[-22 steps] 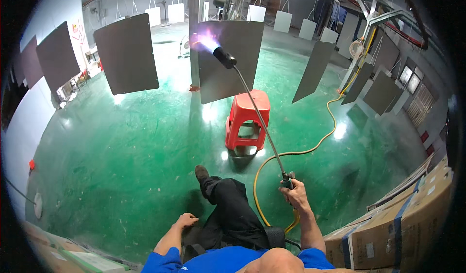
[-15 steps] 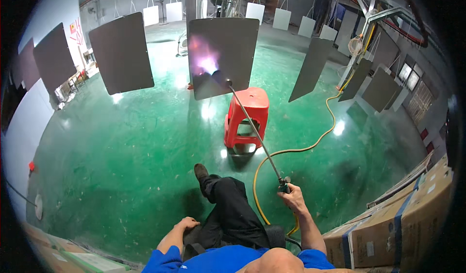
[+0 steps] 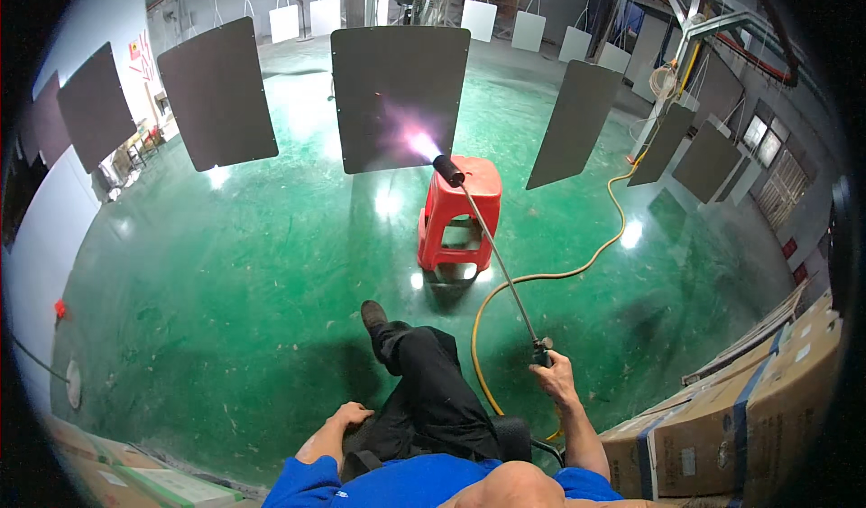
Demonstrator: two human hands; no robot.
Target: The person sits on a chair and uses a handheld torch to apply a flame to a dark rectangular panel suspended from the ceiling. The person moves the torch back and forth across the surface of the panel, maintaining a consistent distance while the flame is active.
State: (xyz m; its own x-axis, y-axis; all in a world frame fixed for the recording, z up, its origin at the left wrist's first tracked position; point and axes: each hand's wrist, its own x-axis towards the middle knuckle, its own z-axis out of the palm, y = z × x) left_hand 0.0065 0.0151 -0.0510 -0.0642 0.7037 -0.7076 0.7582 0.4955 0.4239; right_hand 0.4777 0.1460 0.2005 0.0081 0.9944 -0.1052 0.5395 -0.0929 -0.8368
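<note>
Head view: right hand (image 3: pixel 557 380) holds torch (image 3: pixel 492 255) flaming at hanging panel (image 3: pixel 400 97).

Right hand (image 3: pixel 557 380) grips a long torch (image 3: pixel 494 260) flaming at a hanging dark panel (image 3: pixel 397 93); left hand (image 3: pixel 347 414) rests on the knee

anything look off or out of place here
Nothing looks damaged or spilled. The yellow hose snakes loosely over the green floor right behind the red stool. The right hand holds the torch, its flame on the middle hanging panel; the left hand rests on the thigh.
</note>
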